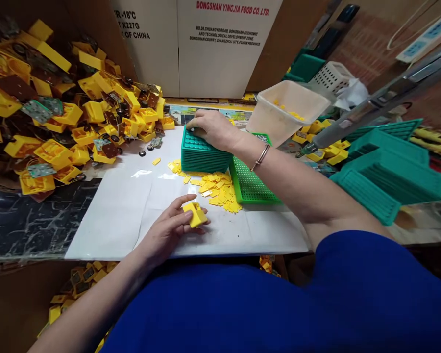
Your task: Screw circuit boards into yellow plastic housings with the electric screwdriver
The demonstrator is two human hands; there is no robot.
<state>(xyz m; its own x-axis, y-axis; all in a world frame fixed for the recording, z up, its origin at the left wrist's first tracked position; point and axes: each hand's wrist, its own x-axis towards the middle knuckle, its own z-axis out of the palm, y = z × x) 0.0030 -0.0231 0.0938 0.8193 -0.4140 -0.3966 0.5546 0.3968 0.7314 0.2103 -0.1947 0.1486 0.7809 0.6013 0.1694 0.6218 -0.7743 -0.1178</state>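
Note:
My left hand (172, 223) grips a small yellow plastic casing (195, 214) between thumb and fingers, low over the white work surface (125, 211). My right hand (215, 128) reaches across to a stack of teal trays (206, 159) with round cups on top. Its fingers are bent together at the top tray's far left corner, and whatever they pinch is hidden. Flat yellow plastic pieces (220, 191) lie loose in front of the stack. Beside it, under my right forearm, is a bright green perforated basket (255, 184) with small metal parts at its far end.
Yellow casings with wires and circuit boards (95, 113) are heaped at left. A translucent bin (286, 105) stands behind the basket. More teal trays (400, 166) sit at right under a grey metal arm (375, 103). Cardboard (213, 63) walls the back.

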